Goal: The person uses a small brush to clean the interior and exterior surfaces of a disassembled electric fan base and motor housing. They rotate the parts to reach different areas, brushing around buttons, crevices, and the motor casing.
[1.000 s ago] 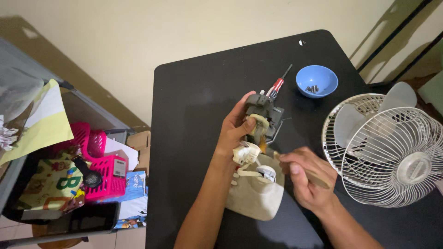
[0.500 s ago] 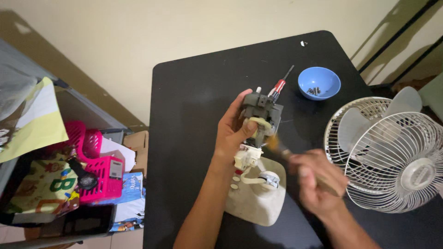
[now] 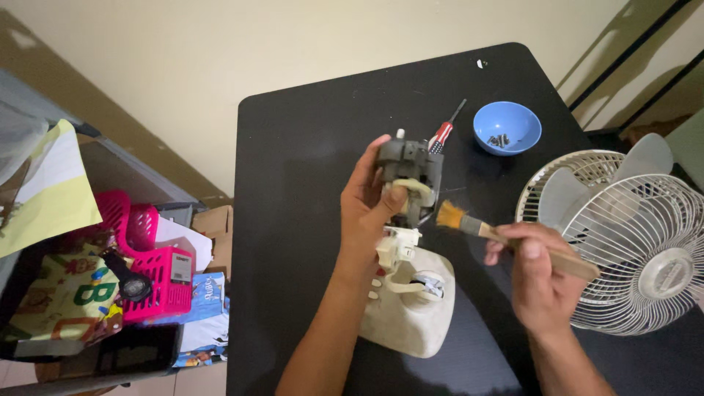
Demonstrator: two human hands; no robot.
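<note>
Midway, by the look of it: left hand (image 3: pixel 367 205) grips the motor (image 3: pixel 411 176) lifted above the base (image 3: pixel 411 315), right hand (image 3: pixel 539 275) closed on a brush (image 3: pixel 484 229), bristles just beside the left fingertips; fan (image 3: pixel 623 235) still apart, screws in bowl (image 3: pixel 507 128).

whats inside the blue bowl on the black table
The small round blue plastic bowl holds a few small dark screws clustered near its middle. Its near inner wall is hidden by the rim.
</note>
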